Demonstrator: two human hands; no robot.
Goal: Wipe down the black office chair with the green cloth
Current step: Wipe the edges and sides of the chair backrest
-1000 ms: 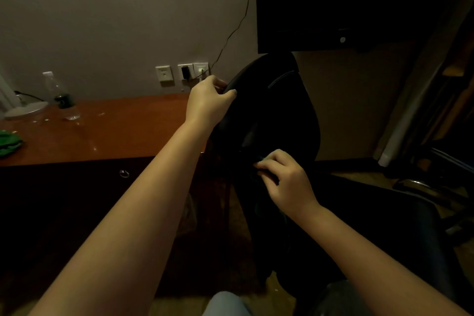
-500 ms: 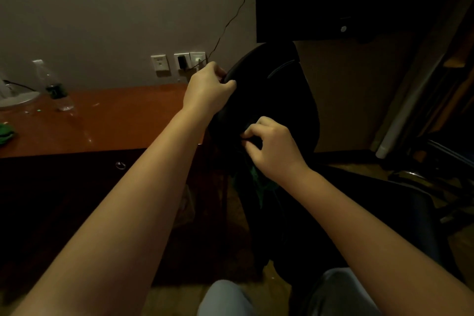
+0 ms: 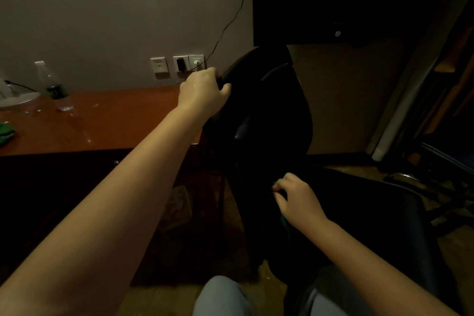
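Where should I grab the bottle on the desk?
Probably around its middle, at the dark label. The bottle stands upright and is round and straight there. Come from the front or right, since the lamp base sits close on its left and the wall is behind.

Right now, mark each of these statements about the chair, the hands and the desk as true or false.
1. The left hand grips the top edge of the chair. True.
2. A plastic bottle stands on the desk. True.
3. The right hand lies flat on the desk. False: it holds the green cloth low against the chair's back.
4. Nothing is plugged into the wall sockets. False: a black plug sits in one, and a cable runs up the wall from them.
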